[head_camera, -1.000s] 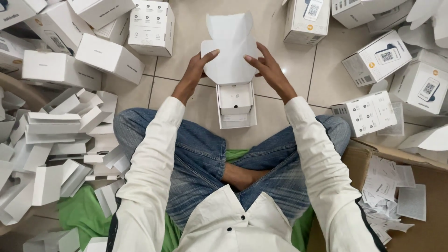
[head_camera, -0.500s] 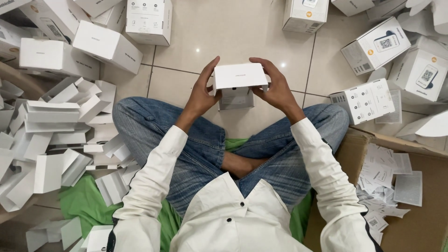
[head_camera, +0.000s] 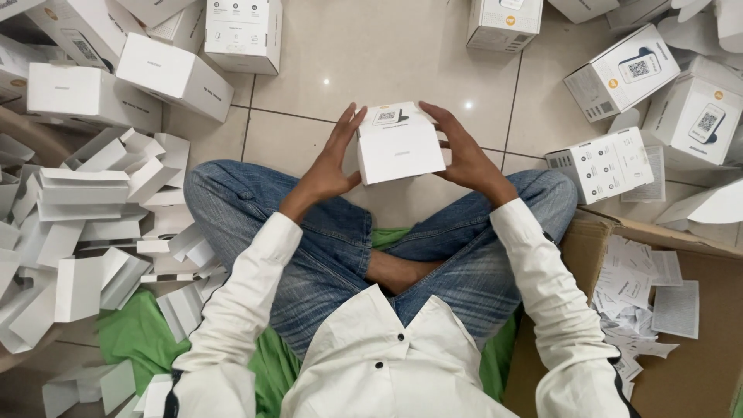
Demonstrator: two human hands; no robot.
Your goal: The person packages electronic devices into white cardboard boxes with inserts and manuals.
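- I hold a small white carton (head_camera: 398, 147) between both hands, above the tiled floor (head_camera: 402, 54) just in front of my crossed legs; its printed top panel faces away from me and a plain side faces up.
- My left hand (head_camera: 331, 161) presses flat against the carton's left wall, fingers together and stretched up along the edge, thumb tucked near the lower corner.
- My right hand (head_camera: 464, 151) mirrors it on the right wall, fingers slightly spread and curved over the far top corner. Both hands are clamped on the carton, neither wrapped round it.
- To do this well, I judge the pressure should stay even from both sides, on the corners rather than the middle of the walls, so the thin card does not buckle.
- The top flap looks seated; I would run a fingertip along its seam to check it sits flush, though I cannot tell from here whether it is fully tucked.
- To my left lies a heap of folded white card inserts (head_camera: 85, 224); finished printed boxes (head_camera: 619, 73) stand about on the floor to the right and ahead.
- A brown cardboard tray (head_camera: 696, 364) with loose paper leaflets (head_camera: 642, 290) sits beside my right knee.
- A green cloth (head_camera: 135, 337) lies under me.
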